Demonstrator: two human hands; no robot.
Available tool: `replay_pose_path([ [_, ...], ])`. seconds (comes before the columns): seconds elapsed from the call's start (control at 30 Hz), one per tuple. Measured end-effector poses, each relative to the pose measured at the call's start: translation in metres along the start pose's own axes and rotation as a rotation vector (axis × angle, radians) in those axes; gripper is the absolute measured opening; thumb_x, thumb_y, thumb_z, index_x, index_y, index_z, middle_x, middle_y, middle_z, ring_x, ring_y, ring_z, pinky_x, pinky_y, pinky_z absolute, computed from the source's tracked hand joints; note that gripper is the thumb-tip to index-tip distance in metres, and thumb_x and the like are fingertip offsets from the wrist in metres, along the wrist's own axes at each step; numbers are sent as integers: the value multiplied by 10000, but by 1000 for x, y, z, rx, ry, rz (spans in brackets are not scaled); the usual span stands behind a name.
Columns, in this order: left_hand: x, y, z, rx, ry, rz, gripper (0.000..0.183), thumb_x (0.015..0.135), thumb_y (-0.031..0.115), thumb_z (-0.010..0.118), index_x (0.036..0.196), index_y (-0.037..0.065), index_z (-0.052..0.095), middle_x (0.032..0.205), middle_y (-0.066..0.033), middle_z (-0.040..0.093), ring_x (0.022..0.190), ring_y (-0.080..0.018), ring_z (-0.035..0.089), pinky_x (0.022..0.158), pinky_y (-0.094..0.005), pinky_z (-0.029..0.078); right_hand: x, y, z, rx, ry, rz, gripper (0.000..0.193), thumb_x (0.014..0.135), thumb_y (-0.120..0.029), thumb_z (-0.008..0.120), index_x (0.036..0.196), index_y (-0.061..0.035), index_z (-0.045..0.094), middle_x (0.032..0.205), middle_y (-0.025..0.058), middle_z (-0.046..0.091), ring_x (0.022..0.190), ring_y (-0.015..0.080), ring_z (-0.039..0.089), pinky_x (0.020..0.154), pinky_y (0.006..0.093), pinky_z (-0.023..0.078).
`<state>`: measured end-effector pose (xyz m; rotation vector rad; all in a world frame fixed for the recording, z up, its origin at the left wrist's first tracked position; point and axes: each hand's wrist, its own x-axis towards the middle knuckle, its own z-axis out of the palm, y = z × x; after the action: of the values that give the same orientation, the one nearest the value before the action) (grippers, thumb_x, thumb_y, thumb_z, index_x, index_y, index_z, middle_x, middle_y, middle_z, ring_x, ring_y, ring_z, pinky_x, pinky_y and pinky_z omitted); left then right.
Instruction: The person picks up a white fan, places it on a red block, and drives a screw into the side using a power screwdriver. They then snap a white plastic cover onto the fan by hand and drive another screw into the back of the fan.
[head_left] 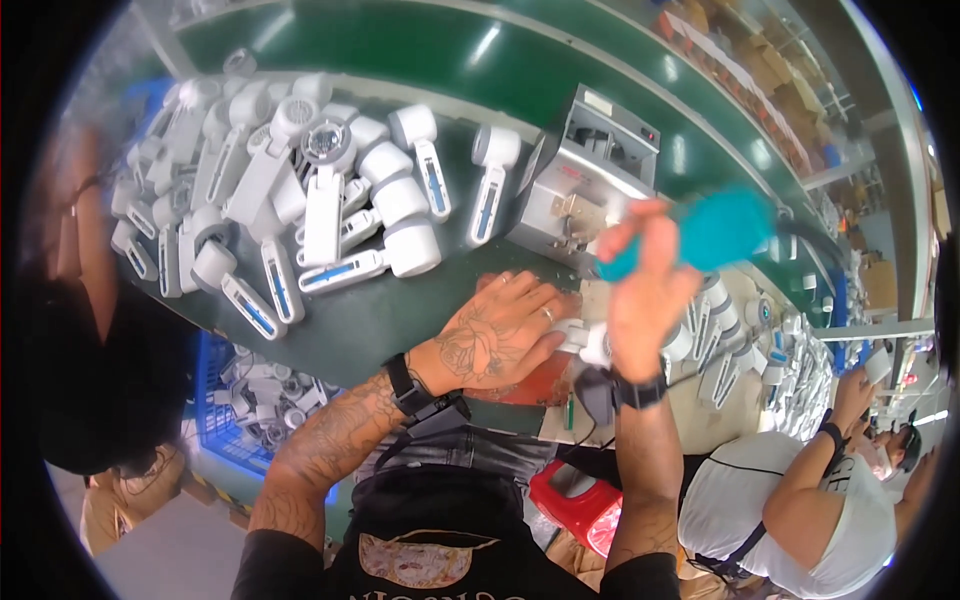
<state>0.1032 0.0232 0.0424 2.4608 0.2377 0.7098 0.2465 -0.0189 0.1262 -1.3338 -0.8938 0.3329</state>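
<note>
My right hand (650,290) is raised and closed around a teal handheld power tool (725,230), smeared by motion, with a dark cord behind it. Low over the bench, my left hand (500,335) has its fingers curled against a white handheld fan (595,343). My right wrist hides part of that fan, and the left fingers cover its near end. Under the left hand lies a reddish mat (530,383). Beyond both hands stands a grey metal machine (570,190) with an open front.
White handheld fans (325,215) are heaped on the left of the green bench (380,320); others (715,330) lie at right. A blue crate (215,400) of white parts is below left. A red stool (575,505) stands below. Co-workers sit left and right (790,500).
</note>
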Motion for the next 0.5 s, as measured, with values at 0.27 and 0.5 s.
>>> replay_pose_path([
  [0.27, 6, 1, -3, -53, -79, -34, 365, 890, 210, 701, 1225, 96, 614, 1163, -92, 583, 1047, -301, 531, 897, -434, 432, -62, -11, -47, 73, -30, -4, 656, 947, -589, 613, 1115, 40, 526, 692, 62, 533, 604, 162, 519, 572, 315, 436],
  [0.5, 5, 4, -1, -73, -89, -56, 366, 899, 213, 692, 1237, 96, 615, 1174, -91, 583, 1047, -306, 531, 899, -437, 430, -65, 0, -53, 93, -41, 1, 606, 963, -547, 614, 1100, 34, 510, 700, 77, 546, 617, 178, 533, 576, 331, 442],
])
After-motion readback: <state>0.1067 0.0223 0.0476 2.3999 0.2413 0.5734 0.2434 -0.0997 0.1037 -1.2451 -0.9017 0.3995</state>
